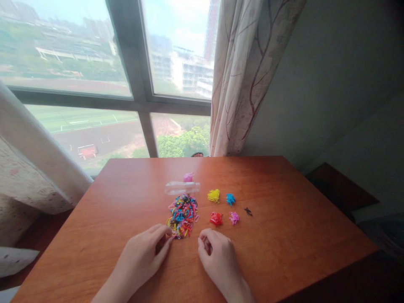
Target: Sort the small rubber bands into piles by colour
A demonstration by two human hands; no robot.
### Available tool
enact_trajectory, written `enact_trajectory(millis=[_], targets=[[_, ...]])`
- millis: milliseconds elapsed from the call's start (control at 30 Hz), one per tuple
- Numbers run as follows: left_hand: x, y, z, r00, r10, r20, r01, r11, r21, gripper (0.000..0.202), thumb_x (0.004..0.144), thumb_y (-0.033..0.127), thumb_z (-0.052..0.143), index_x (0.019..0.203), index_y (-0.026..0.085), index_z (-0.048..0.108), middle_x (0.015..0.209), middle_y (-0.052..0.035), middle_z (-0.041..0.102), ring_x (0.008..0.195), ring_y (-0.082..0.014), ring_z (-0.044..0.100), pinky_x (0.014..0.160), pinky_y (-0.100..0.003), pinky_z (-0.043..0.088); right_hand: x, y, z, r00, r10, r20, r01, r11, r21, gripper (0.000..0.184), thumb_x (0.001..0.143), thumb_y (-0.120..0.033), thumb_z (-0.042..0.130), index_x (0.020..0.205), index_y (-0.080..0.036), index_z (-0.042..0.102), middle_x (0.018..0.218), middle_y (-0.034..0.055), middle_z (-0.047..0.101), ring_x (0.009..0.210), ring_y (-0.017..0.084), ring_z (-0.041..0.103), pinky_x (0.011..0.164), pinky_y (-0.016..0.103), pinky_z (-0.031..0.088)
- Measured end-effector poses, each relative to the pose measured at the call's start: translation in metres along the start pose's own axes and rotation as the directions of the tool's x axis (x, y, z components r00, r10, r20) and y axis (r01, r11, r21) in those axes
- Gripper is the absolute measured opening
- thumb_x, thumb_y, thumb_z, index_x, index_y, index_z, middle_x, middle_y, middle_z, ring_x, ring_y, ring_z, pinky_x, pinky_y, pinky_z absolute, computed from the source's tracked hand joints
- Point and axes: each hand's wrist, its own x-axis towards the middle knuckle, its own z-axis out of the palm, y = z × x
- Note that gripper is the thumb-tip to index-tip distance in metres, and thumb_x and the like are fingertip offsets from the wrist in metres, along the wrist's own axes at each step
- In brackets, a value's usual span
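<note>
A heap of small multicoloured rubber bands (pixel 183 212) lies in the middle of the wooden table. At its near left edge, my left hand (pixel 148 246) has thumb and forefinger closed together; any band between them is too small to make out. My right hand (pixel 217 250) is curled just right of the heap, fingertips pinched, their contents hidden. Sorted piles lie to the right: yellow bands (pixel 213 195), blue bands (pixel 230 199), red bands (pixel 216 219) and pink bands (pixel 234 217). Farther right is a small group of black bands (pixel 248 211).
Behind the heap lies a clear plastic bottle-like container (pixel 183 188), with a pink-purple object (pixel 188 177) just beyond it. The wooden table (pixel 284 235) ends at a window (pixel 142 101). Curtains (pixel 233 80) hang at both sides.
</note>
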Motion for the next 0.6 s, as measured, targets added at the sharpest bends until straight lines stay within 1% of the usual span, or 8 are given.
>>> enact_trajectory(millis=[100, 333, 467, 600], targets=[[0.0004, 0.0011, 0.0028, 1.000, -0.002, 0.010, 0.002, 1.000, -0.013, 0.018, 0.092, 0.027, 0.047, 0.089, 0.027, 0.064, 0.079, 0.0024, 0.068, 0.068, -0.0140, 0.065, 0.062, -0.021, 0.044, -0.0015, -0.0029, 0.0014, 1.000, -0.014, 0.027, 0.014, 1.000, -0.012, 0.014, 0.085, -0.013, 0.051, 0.075, -0.022, 0.057, 0.064, -0.0039, 0.057, 0.059, 0.013, 0.053, 0.059, 0.024, 0.029], [0.0009, 0.0034, 0.0041, 1.000, 0.017, -0.011, -0.017, 1.000, -0.009, 0.017, 0.092, 0.025, 0.047, 0.083, 0.025, 0.062, 0.077, 0.0021, 0.067, 0.067, -0.0139, 0.064, 0.061, -0.020, 0.043, -0.0028, -0.0009, 0.0018, 0.999, -0.027, 0.035, 0.027, 1.000, -0.008, 0.014, 0.086, -0.012, 0.052, 0.076, -0.022, 0.055, 0.067, -0.0039, 0.058, 0.062, 0.013, 0.054, 0.061, 0.025, 0.028], [0.0011, 0.0013, 0.0036, 0.999, 0.032, -0.039, -0.034, 0.998, -0.059, 0.017, 0.091, 0.024, 0.047, 0.088, 0.024, 0.064, 0.075, 0.0022, 0.066, 0.063, -0.0126, 0.062, 0.061, -0.020, 0.044, -0.0022, -0.0010, 0.0023, 0.999, -0.030, 0.040, 0.030, 1.000, 0.002, 0.015, 0.085, -0.012, 0.053, 0.074, -0.022, 0.053, 0.067, -0.0042, 0.058, 0.062, 0.012, 0.053, 0.060, 0.025, 0.027], [0.0036, 0.0035, 0.0053, 0.996, 0.038, -0.077, -0.046, 0.993, -0.106, 0.018, 0.093, 0.026, 0.047, 0.089, 0.023, 0.063, 0.073, 0.0022, 0.066, 0.059, -0.0115, 0.058, 0.059, -0.020, 0.044, -0.0021, -0.0018, 0.0018, 0.999, -0.029, 0.046, 0.029, 1.000, 0.004, 0.015, 0.085, -0.011, 0.054, 0.074, -0.022, 0.053, 0.068, -0.0043, 0.058, 0.063, 0.012, 0.053, 0.061, 0.026, 0.026]])
